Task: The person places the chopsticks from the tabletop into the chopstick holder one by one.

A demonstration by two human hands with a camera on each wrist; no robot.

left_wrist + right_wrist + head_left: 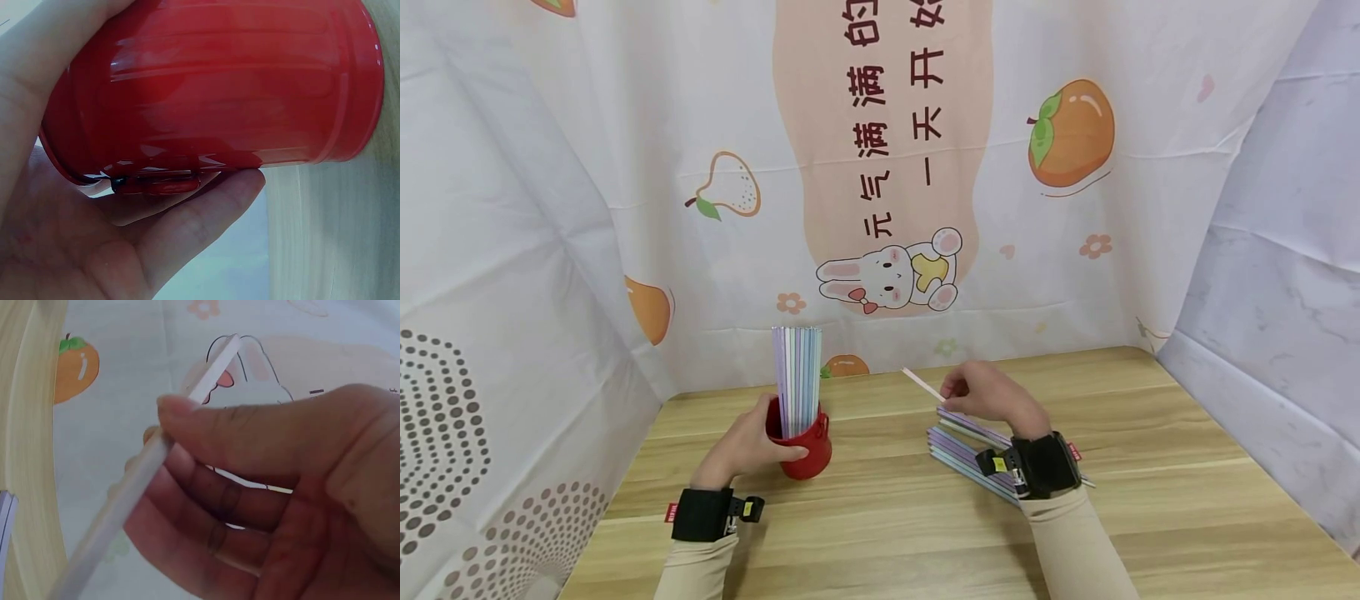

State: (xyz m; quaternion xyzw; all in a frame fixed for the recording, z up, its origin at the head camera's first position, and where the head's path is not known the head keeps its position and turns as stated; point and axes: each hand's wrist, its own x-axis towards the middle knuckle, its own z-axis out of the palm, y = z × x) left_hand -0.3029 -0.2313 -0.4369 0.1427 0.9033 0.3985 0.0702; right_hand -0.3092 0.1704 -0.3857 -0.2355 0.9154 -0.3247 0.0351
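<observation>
Right wrist | straw pinched between thumb and fingers

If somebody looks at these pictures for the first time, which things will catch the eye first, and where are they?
The red cup stands left of centre on the wooden table, packed with upright pastel straws, and the left hand grips it. To the right, the right hand pinches a single pale straw above a loose pile of straws lying flat on the table. Behind, a cloth backdrop shows a cartoon rabbit and orange fruit.
</observation>
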